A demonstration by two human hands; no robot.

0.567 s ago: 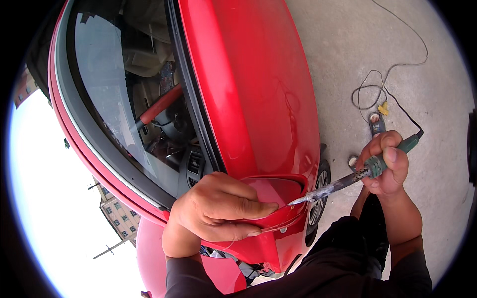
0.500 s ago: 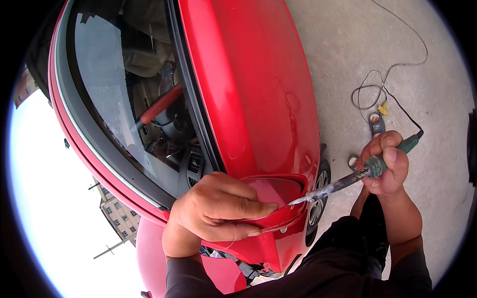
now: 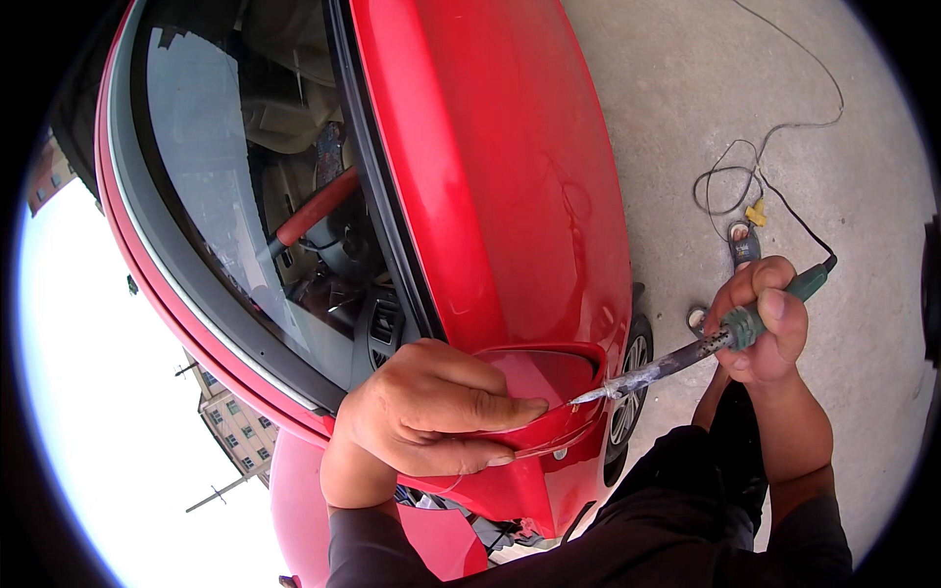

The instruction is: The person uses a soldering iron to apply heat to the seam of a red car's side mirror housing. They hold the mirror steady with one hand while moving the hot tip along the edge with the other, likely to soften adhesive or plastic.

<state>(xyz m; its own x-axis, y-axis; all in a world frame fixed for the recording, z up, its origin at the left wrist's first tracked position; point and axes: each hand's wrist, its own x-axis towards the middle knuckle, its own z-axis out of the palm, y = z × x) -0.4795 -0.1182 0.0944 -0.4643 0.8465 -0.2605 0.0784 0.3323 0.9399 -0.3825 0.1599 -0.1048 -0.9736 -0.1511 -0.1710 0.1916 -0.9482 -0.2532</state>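
Currently, the left hand (image 3: 426,421) lies flat on the red car panel (image 3: 510,216), fingers together and pressed beside the headlight recess (image 3: 544,377) — gripping nothing. The right hand (image 3: 760,318) is clamped on the green-handled soldering iron (image 3: 686,358) — its tip touches the recess edge. A black cord (image 3: 755,167) trails across the concrete floor (image 3: 686,88).

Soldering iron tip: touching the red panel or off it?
Touching: the soldering iron tip meets the red panel edge, beside the left hand.
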